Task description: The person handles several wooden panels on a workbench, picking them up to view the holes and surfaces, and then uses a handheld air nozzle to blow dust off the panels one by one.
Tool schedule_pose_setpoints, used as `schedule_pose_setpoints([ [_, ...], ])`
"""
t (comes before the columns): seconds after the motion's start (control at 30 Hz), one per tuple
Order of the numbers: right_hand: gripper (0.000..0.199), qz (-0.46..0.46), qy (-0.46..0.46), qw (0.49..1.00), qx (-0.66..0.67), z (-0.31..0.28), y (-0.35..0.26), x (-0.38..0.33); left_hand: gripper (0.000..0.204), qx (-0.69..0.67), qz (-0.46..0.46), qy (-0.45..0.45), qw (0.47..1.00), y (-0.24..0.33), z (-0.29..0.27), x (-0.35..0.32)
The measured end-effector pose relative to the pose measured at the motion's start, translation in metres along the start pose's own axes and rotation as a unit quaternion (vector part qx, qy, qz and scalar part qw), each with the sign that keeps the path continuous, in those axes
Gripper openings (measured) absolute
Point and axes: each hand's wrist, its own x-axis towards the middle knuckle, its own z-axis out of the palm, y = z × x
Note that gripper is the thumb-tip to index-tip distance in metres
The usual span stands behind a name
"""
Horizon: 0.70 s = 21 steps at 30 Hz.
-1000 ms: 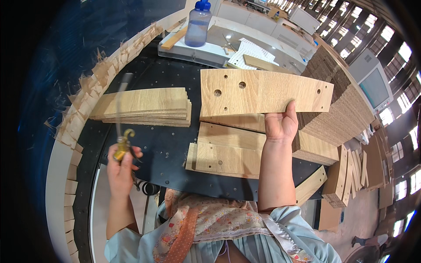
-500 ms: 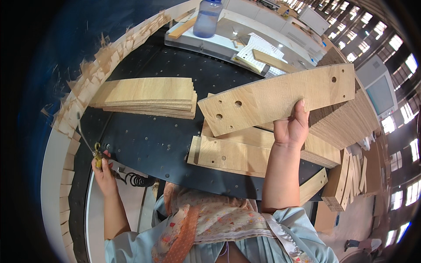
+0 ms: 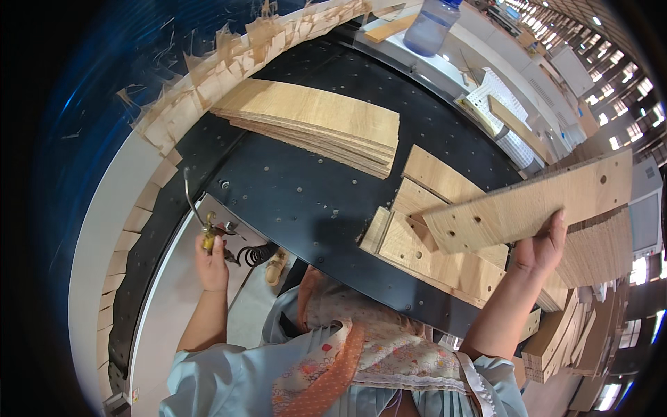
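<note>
Wooden board [image 3: 535,198] in right hand [image 3: 542,243]; left hand [image 3: 211,263] grips air gun [image 3: 208,240].

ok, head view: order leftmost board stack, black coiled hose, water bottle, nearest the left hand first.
1. Black coiled hose: just right of the left hand.
2. Leftmost board stack: ahead, on the black table.
3. Water bottle: farther ahead, right.

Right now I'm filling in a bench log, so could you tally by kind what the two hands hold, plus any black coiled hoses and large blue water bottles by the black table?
Wooden board, in the right hand: 1
Air gun, in the left hand: 1
Black coiled hose: 1
Large blue water bottle: 1
Total: 4
</note>
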Motion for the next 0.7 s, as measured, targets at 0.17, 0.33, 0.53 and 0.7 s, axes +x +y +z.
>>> schedule_pose_setpoints([
  [0.17, 0.038, -0.042, -0.085, 0.985, -0.144, 0.006, -0.028, 0.001, 0.027, 0.011, -0.137, 0.056, 0.989, -0.073, 0.002, -0.013],
  [0.33, 0.036, -0.072, -0.142, 0.963, -0.219, -0.009, -0.059, -0.004, 0.026, -0.004, -0.269, 0.107, 0.957, -0.166, 0.01, -0.002],
  [0.53, 0.036, -0.028, -0.159, 0.929, -0.334, 0.005, -0.078, -0.011, 0.032, 0.245, -0.406, -0.087, 0.876, -0.318, -0.035, 0.014],
  [0.7, 0.028, 0.035, -0.192, 0.835, -0.514, 0.016, -0.04, -0.01, 0.039, 0.213, -0.543, -0.126, 0.802, -0.308, -0.023, 0.01],
])
